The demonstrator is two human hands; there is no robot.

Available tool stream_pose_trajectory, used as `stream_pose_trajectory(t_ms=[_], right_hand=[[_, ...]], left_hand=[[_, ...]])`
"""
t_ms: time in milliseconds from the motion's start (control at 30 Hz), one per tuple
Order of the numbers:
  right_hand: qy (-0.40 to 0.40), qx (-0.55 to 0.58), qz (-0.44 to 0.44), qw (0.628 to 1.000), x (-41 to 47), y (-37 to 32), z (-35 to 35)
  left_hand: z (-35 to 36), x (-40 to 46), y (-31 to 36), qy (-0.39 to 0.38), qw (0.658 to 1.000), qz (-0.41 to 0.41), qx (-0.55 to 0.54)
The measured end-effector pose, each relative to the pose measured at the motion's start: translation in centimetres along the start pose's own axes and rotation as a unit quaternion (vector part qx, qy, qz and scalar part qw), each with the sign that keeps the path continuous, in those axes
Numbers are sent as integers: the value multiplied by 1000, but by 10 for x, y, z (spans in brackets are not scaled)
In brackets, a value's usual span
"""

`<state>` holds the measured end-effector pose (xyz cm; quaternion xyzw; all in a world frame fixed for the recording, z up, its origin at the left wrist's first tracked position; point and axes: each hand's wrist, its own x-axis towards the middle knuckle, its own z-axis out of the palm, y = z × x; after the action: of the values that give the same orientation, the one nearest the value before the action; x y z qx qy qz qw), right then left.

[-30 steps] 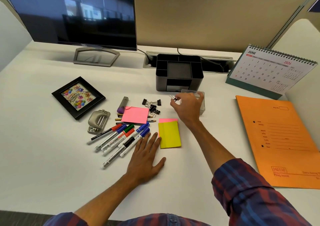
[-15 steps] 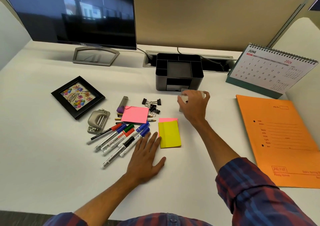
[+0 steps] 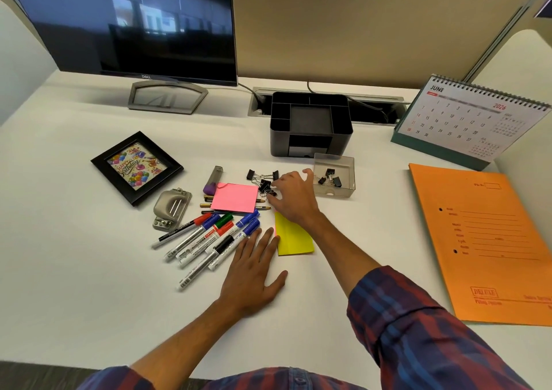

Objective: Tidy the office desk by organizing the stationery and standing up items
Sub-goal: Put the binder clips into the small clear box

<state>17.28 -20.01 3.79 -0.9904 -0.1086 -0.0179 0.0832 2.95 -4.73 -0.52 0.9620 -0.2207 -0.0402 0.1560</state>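
Loose black binder clips (image 3: pixel 263 179) lie in a small pile in the middle of the desk. My right hand (image 3: pixel 294 194) reaches over them, its spread fingertips at the pile's right edge; no clip is visibly gripped. A clear plastic box (image 3: pixel 332 193) to the right holds a few binder clips (image 3: pixel 330 177). My left hand (image 3: pixel 254 273) rests flat on the desk, fingertips touching the markers (image 3: pixel 209 237) and the yellow sticky notes (image 3: pixel 294 238). A pink sticky pad (image 3: pixel 234 197) lies over some pencils. The black desk organizer (image 3: pixel 310 123) stands behind, its compartments empty.
A framed picture (image 3: pixel 136 167) lies flat at the left, a metal hole punch (image 3: pixel 171 207) beside it. A purple-tipped pen (image 3: pixel 213 179) lies by the pink pad. A desk calendar (image 3: pixel 466 120) and orange folder (image 3: pixel 490 240) sit at the right; a monitor (image 3: pixel 134 22) stands at the back left.
My right hand carried a binder clip to the clear box, left it there, then moved left to the loose clip pile. The left hand stayed put.
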Motion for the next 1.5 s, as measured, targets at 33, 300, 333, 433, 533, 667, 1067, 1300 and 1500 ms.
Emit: stream_pose_trajectory(t_ms=[33,300,333,433,533,667,1067,1300,1500], right_hand=[[0,1,-2,1000,0,-2,0],[16,15,0,1000,-2,-6,4],[21,20,1,1000,-2,-5,4],[45,41,13,998,-4,-1,3],[86,78,25,993,-5,6,-4],[174,123,62,975,-7,23,-18],[185,155,219,945,-15,84,-36],[197,163,153,955,-14,62,-27],[100,87,69,989,-5,23,-12]], left_hand=[[0,0,0,0,1000,-1,1],[1,0,-1,1,1000,1,1],[1,0,-1,2,1000,1,1],[1,0,0,4,1000,1,-3],[1,0,-1,2,1000,1,-1],[2,0,-1,2,1000,1,0],[3,0,-2,-2,1000,4,-2],[3,0,-1,4,1000,4,-3],[1,0,-1,3,1000,3,0]])
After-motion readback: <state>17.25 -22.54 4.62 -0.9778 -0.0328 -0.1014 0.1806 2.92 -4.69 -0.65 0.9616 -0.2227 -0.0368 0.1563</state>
